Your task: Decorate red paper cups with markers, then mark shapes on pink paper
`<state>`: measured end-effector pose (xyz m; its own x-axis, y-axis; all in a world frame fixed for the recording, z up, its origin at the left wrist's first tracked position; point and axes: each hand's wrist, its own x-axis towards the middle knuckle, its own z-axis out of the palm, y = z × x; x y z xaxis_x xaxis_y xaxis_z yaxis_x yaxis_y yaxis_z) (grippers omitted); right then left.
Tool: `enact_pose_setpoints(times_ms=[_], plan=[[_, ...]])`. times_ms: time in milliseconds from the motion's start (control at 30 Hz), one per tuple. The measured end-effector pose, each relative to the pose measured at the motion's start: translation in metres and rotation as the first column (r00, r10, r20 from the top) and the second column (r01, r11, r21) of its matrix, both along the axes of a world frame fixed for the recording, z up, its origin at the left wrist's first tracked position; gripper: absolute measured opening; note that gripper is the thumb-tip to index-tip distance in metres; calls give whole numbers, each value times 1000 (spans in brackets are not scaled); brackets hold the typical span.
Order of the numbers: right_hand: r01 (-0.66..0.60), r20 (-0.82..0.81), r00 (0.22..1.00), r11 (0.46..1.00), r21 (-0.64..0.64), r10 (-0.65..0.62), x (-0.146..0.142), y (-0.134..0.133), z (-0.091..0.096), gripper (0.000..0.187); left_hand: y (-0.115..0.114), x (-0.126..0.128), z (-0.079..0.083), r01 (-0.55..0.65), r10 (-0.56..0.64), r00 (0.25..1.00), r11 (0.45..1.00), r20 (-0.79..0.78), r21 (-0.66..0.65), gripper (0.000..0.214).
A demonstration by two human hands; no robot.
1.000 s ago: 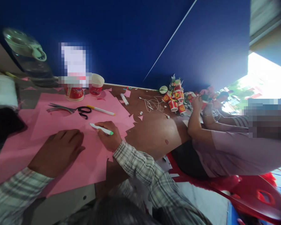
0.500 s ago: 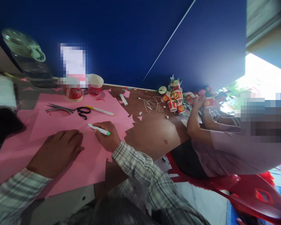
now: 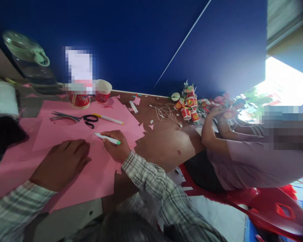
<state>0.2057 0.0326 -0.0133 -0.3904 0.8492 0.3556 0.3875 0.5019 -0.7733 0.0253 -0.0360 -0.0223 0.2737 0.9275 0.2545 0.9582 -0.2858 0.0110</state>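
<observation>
My right hand grips a white marker with a green end, its other end toward the pink paper. Resting on the same paper, my left hand lies palm down with its fingers stretched out, holding nothing. Scissors with black handles lie beyond my hands, their blades over a curved cutout in the top sheet. Beside them is a white and yellow pen. Two red and white paper cups stand at the back of the paper.
A glue stick, paper scraps and a white cable lie on the brown table. At left are a water bottle and a dark object. A person sits at right near several decorated cups.
The marker and my right hand have shifted very slightly. My left hand stays in place. The seated person's hands have moved a little at the cups.
</observation>
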Motion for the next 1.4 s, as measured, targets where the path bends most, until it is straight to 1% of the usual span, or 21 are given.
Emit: enact_pose_setpoints(times_ms=[133,200,367,467,667,767,1067,1200,1400], plan=[[-12,11,1000,1000,-2,12,-1,0,1,21,0,0,-2,11,-11,1000,1000,-2,10,40],[8,-19,1000,1000,-27,-9,-1,0,1,21,0,0,-3,9,-9,1000,1000,0,4,40],[116,-171,974,978,-176,-147,0,-2,0,22,0,0,-2,-2,2,1000,1000,14,-1,37],[118,-176,971,968,-221,-158,0,-4,1,20,1,0,-1,-4,4,1000,1000,26,-14,37],[68,-82,994,991,-116,-78,0,-5,4,20,1,0,1,-2,3,999,1000,54,-27,37],[65,-71,995,992,-105,-72,0,-4,4,19,0,-1,-1,1,1,999,1000,48,-31,37],[35,-38,999,998,-50,-36,0,-1,0,19,0,-1,-1,11,-11,1000,1000,25,16,41],[41,-34,998,998,-57,-43,-1,-2,1,19,0,-1,-2,5,-5,1000,1000,2,-2,41],[72,-75,994,990,-118,-81,0,-3,4,20,1,-2,-2,-9,9,1000,1000,19,-14,39]])
